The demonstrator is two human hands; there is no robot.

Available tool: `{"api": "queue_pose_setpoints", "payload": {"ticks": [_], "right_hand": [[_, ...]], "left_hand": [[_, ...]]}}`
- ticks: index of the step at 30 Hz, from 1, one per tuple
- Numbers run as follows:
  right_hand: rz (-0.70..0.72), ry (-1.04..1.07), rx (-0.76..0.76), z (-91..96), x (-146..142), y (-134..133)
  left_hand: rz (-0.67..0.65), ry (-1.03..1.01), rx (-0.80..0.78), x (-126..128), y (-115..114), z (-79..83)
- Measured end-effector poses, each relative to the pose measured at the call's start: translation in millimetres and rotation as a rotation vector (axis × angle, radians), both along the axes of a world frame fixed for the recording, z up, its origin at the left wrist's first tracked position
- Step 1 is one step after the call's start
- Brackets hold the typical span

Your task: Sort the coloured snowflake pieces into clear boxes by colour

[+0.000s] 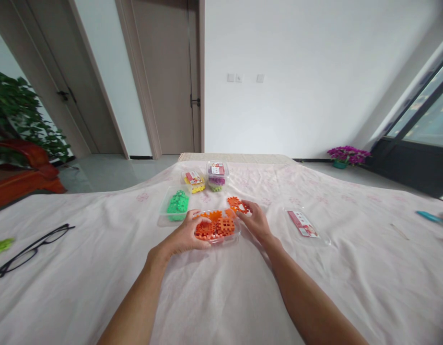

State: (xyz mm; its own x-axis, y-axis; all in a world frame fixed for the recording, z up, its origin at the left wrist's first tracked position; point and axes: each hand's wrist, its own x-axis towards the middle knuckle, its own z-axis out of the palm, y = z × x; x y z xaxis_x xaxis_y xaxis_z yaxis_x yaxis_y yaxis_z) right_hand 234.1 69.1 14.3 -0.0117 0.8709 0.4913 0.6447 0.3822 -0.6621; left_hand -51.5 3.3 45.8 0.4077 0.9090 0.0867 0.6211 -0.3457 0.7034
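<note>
A clear plastic box (221,240) holding orange interlocking building pieces (215,224) sits in front of me on the cloth. My left hand (191,233) grips its left end, thumb over the rim and fingers along the near side. Past the box's far right corner, my right hand (255,220) has its fingers closed on an orange building piece (245,207). Another orange gear-shaped piece (233,201) lies beside it on the cloth. Left of the box is a clear tray (164,207) with green pieces (178,203).
Behind stand a lidded box of yellow pieces (193,179) and a box with purple and green pieces (216,175). A clear lid with a red-and-white label (303,224) lies to the right. Black glasses (34,247) and a lime-green piece (2,246) lie far left; a blue object (428,216) lies far right.
</note>
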Motion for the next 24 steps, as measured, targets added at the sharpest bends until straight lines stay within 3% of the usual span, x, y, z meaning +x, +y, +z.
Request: {"api": "queue_pose_setpoints", "payload": {"ticks": [3,5,12,24], "right_hand": [[0.15,0.144,-0.006,16.0,-5.1,-5.9],[0.251,0.135,-0.026,26.5,-10.0,-12.2],[0.466,-0.181,0.065,40.2,-18.5,-24.0],[0.588,-0.322,0.067,54.3,-32.5,-40.2]], "left_hand": [[-0.001,-0.003,-0.004,0.3,0.1,-0.3],[0.004,-0.013,-0.001,0.7,-0.7,0.2],[0.018,-0.04,0.013,1.2,-2.0,0.4],[0.005,-0.034,0.014,1.2,-1.5,-1.1]]}}
